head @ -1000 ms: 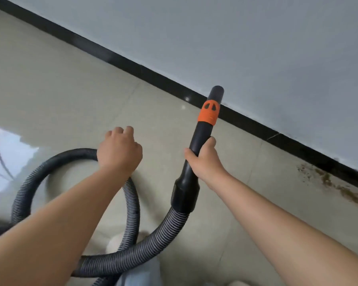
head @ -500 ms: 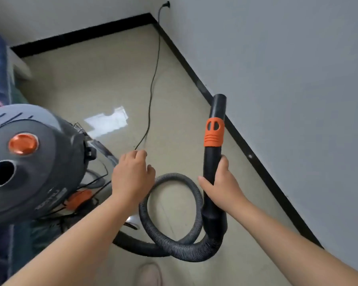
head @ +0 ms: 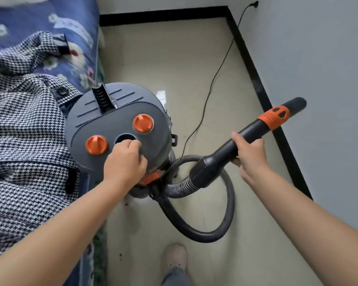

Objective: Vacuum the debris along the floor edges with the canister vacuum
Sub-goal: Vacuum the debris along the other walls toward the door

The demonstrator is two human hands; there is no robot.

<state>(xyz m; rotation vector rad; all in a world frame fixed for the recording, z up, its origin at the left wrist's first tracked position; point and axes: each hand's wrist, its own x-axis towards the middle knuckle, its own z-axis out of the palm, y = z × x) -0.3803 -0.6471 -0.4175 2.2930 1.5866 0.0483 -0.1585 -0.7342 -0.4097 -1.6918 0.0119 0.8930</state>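
Observation:
A grey canister vacuum (head: 112, 118) with two orange knobs stands on the tiled floor beside a bed. My left hand (head: 124, 162) rests on the front of its lid with curled fingers, just below a round hole; what the fingertips touch is hidden. My right hand (head: 249, 153) grips the black hose handle (head: 232, 149), whose orange-banded nozzle (head: 293, 105) points up and right toward the wall. The ribbed black hose (head: 207, 234) loops on the floor from the handle back to the canister's base.
A bed with a blue floral cover (head: 70, 27) and a houndstooth garment (head: 25, 141) fills the left. A black power cord (head: 213, 79) runs across the floor to a wall plug. Black baseboard (head: 262, 96) lines the grey wall. My foot (head: 174, 259) is below.
My view has swung left from the baseboard to the canister. My left hand moved from above the hose onto the vacuum's lid. The handle in my right hand tilted from upright to slanting right.

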